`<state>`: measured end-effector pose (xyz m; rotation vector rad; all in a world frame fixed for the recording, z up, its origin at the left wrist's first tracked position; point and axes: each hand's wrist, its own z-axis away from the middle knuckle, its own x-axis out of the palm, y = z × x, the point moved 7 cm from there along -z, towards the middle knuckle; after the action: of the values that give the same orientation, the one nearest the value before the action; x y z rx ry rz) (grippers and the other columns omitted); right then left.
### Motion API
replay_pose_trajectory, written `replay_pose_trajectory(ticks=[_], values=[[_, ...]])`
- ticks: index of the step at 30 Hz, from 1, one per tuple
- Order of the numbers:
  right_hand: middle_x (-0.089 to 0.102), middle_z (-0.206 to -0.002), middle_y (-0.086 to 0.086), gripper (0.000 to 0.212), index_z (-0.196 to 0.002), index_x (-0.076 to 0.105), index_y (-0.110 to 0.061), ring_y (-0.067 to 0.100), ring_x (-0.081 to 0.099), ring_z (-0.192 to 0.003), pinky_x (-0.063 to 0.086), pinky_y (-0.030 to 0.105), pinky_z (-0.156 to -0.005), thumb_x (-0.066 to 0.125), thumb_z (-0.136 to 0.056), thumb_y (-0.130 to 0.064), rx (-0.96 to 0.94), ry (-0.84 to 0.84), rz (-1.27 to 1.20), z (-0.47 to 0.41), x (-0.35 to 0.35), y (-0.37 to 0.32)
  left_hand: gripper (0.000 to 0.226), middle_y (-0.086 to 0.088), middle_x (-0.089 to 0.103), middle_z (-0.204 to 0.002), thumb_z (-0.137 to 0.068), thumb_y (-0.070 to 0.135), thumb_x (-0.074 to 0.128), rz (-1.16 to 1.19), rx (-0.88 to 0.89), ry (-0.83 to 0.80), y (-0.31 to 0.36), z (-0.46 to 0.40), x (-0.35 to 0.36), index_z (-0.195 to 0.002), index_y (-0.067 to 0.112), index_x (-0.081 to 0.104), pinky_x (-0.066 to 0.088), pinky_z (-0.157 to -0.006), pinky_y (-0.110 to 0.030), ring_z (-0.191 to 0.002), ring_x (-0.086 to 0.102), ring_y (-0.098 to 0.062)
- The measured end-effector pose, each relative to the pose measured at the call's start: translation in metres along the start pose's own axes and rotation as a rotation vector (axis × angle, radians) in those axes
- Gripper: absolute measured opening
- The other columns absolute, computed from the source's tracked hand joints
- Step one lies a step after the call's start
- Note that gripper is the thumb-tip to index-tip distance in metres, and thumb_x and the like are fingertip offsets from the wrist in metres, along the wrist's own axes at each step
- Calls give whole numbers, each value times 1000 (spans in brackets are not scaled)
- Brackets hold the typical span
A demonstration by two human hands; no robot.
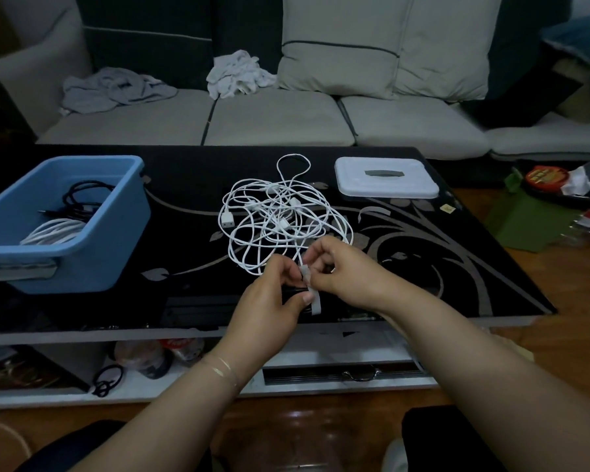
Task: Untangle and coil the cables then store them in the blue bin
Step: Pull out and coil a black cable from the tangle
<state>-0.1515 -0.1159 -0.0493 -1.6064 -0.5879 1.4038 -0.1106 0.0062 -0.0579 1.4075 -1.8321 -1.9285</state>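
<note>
Near the table's front edge, both hands pinch a white strap beside the tangled white cables.

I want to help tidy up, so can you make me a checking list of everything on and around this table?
Surface: black glass coffee table with a grey leaf pattern.
Job's things: blue bin at the table's left, holding a coiled white cable and a black cable.
Clutter: white lid on the table's far right; bottles on the shelf below.
Hands: left hand and right hand both pinch a white strap with their fingers.
Cables: tangled white cables in the table's middle, still uncoiled.
Surroundings: sofa with a cushion and crumpled clothes; green box on the floor at right.
</note>
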Motion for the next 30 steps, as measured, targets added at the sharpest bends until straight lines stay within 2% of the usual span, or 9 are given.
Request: replay_pose_trajectory(ticks=[3,8,12,14,19,23,26,28,30], values=[[51,-76,-8,22,-96,54,-19,8,48,-69,40,24,-66,67,-83,-7,2,-12,81,3,0,1,29,11,58,-88,-88,16,67,-50,12,-13,0,3,4,-85,30,42,39,-67,-11,-85,54,-1],[55,-85,-5,15,-78,59,-25,8,53,-75,45,25,-71,70,-83,-17,-54,39,236,7,-4,-4,27,7,58,-86,-90,19,63,-97,20,-11,2,6,5,-82,33,41,35,-59,-15,-79,53,-7],[52,-84,-10,8,-80,64,-23,6,51,-80,39,17,-72,69,-84,-25,-127,98,349,13,-6,-8,25,5,60,-87,-91,21,62,-109,20,-3,4,5,4,-82,33,42,36,-58,-15,-76,53,-7],[52,-84,-10,11,-83,66,-18,7,52,-80,39,21,-71,67,-86,-28,-171,141,399,17,-7,-12,25,5,60,-84,-91,21,61,-103,24,2,6,3,2,-81,32,42,35,-55,-16,-71,51,-6],[59,-94,-3,20,-94,67,-11,18,57,-86,39,30,-69,57,-94,-29,-264,174,575,25,-2,-19,23,2,61,-81,-91,23,61,-93,33,6,6,0,1,-83,32,42,43,-62,-34,-68,53,-15],[55,-105,-3,28,-107,64,-16,18,57,-93,46,36,-77,47,-97,-35,-263,45,632,32,-2,-22,23,9,63,-88,-91,22,62,-73,41,-9,4,-4,-3,-86,33,43,43,-68,-22,-79,58,-6],[46,-122,-8,44,-129,52,-21,11,51,-110,45,31,-89,59,-90,-40,-203,-111,648,36,0,-20,20,8,65,-92,-91,20,62,-60,31,-20,1,-8,-4,-89,30,45,43,-70,-18,-84,59,-3],[40,-128,-7,59,-134,44,-21,11,46,-115,43,27,-86,66,-84,-43,-168,-122,774,38,2,-22,18,8,64,-93,-91,20,63,-49,27,-20,1,-10,-3,-91,28,47,45,-73,-22,-86,59,-7],[42,-126,-2,55,-129,44,-17,16,46,-116,37,27,-79,64,-85,-42,-193,-52,918,37,8,-33,18,8,64,-92,-90,21,63,-30,19,-7,1,-11,-4,-90,28,47,46,-76,-26,-87,60,-9]])
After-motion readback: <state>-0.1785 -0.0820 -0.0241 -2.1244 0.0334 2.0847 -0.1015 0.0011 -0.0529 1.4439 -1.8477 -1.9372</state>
